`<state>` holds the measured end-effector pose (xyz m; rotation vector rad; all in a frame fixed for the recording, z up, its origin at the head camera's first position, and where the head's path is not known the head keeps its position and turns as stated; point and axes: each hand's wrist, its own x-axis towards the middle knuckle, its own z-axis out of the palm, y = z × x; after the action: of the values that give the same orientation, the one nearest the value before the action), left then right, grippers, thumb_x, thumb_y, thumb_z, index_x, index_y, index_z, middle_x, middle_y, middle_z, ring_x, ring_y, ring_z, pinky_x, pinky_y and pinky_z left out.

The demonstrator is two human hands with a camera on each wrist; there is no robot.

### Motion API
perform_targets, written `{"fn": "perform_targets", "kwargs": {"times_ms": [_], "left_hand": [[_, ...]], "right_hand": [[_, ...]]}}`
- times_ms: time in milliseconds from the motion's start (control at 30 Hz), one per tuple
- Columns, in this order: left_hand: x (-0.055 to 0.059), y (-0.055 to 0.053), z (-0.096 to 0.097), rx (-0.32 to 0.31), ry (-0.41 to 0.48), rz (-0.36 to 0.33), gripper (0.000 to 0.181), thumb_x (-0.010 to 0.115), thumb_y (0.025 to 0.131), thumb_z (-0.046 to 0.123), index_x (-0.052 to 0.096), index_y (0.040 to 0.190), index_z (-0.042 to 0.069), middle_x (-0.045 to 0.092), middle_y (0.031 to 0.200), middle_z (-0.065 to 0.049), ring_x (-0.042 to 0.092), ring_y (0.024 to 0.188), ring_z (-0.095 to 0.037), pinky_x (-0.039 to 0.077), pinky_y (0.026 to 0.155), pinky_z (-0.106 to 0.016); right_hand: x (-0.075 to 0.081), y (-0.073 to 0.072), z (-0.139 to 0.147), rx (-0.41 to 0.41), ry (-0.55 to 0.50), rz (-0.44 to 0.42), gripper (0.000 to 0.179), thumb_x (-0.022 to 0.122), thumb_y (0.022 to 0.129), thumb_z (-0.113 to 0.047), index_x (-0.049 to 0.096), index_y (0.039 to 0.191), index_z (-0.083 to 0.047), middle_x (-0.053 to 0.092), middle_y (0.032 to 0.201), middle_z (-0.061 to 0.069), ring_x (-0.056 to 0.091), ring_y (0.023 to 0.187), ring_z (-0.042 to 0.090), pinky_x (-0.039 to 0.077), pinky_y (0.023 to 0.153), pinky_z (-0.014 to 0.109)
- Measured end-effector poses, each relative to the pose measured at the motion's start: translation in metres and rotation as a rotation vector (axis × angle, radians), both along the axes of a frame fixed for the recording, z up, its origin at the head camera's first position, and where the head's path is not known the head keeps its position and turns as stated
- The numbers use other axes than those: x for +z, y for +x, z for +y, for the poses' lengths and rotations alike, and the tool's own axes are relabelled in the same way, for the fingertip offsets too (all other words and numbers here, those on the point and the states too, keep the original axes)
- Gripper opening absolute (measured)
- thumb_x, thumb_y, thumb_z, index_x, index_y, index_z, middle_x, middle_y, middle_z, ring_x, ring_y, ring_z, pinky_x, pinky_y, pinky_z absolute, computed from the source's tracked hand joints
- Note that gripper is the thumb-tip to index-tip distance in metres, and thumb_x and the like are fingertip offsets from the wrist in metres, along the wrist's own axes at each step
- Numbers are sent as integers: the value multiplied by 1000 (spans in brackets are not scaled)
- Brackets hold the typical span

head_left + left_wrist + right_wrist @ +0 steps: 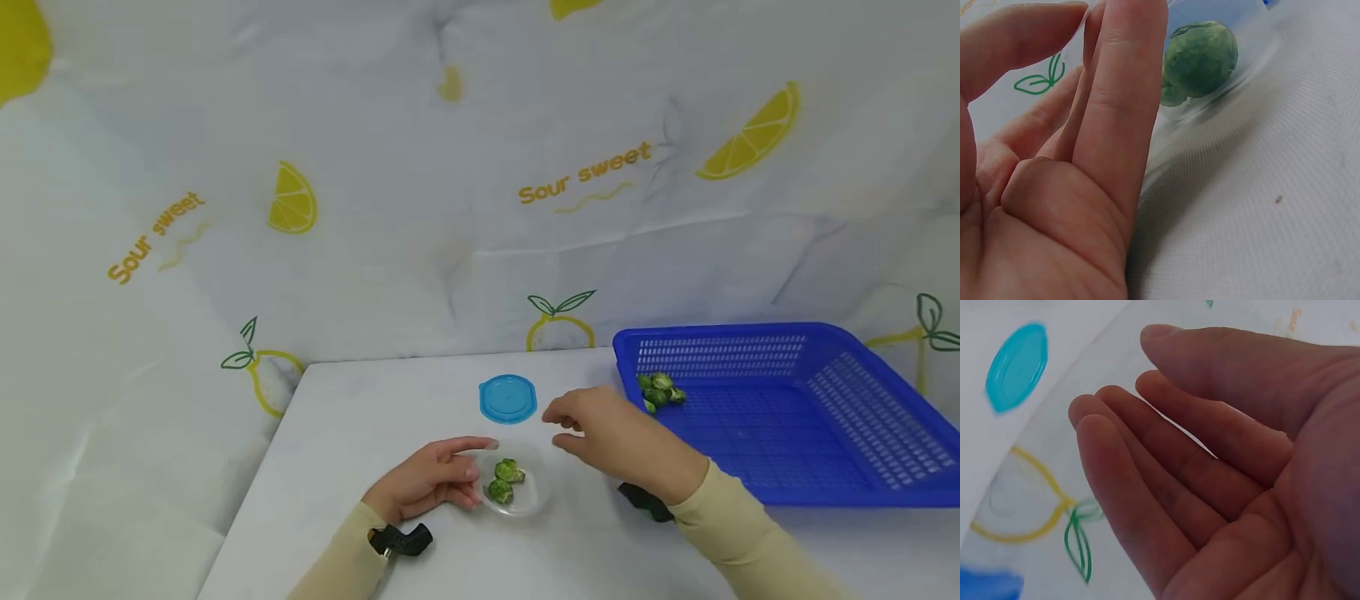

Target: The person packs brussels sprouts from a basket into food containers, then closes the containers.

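Observation:
A clear round plastic bowl point(534, 493) stands on the white table with two Brussels sprouts point(501, 490) in it. My left hand point(433, 478) holds the bowl by its left side, thumb and fingers at the rim. In the left wrist view a Brussels sprout point(1202, 57) shows through the clear wall beyond my fingers. My right hand point(609, 433) is in the air right of the bowl, between it and the blue basket. Its fingers point(1141, 481) are loosely bent and nothing lies in the palm. Behind the bowl lies a round blue lid point(507, 399).
At the right stands a large blue plastic basket point(780, 492) with mesh walls. Several Brussels sprouts point(658, 390) lie in its left back corner. A white cloth point(420, 275) printed with lemons hangs behind the table point(375, 408). Each wrist wears a black band.

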<state>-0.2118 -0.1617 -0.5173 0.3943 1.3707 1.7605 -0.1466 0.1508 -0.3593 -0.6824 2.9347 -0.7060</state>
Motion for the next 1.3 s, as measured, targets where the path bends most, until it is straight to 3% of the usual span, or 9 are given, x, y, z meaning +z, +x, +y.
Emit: {"fn": "perform_targets", "kwargs": {"times_ms": [133,267,433,633,867,1000,1300], "left_hand": [[-1,0,-5,7,13,-9,57,62,109,9,46,164,11,78,92,-4,80,85,-13,68,87,-31],[-1,1,-10,2,23,-23,55,58,111,7,44,165,10,79,94,-4,80,86,-13,68,86,-29],[-1,4,-13,1,29,-26,54,56,112,7,44,165,10,79,94,-3,80,87,-12,68,86,-28],[-2,6,-13,3,42,-28,55,56,112,7,44,165,9,79,93,-3,80,86,-12,68,85,-27],[-5,7,-8,-3,39,-19,56,59,111,8,44,164,9,80,93,-4,80,85,-11,68,85,-28],[-4,7,-6,3,23,-19,57,61,110,10,45,164,10,79,93,-4,80,84,-12,68,85,-27],[0,1,-1,-19,29,-15,56,59,111,8,44,165,9,80,93,-3,81,85,-13,68,85,-28]], "right_hand": [[15,-9,36,-45,-6,-29,21,82,96,-12,81,116,-11,80,108,-1,73,96,13,66,85,39],[18,-23,76,-75,-3,-73,23,78,99,-11,80,122,-8,80,112,1,74,100,16,67,86,41],[8,-44,123,-76,11,-100,24,77,100,-12,79,124,-8,80,116,6,76,103,22,67,85,43],[-16,-67,162,-108,16,-167,29,77,100,-14,77,126,-3,79,121,15,76,104,26,66,86,47],[-43,-81,190,-131,10,-230,31,78,98,-15,76,124,2,78,120,19,75,109,35,65,92,52],[-53,-87,198,-143,3,-250,29,80,95,-13,77,119,3,79,114,18,76,103,33,66,90,52],[-58,-89,205,-153,-3,-268,24,83,91,-13,78,109,2,80,102,10,74,91,21,65,81,47]]}}
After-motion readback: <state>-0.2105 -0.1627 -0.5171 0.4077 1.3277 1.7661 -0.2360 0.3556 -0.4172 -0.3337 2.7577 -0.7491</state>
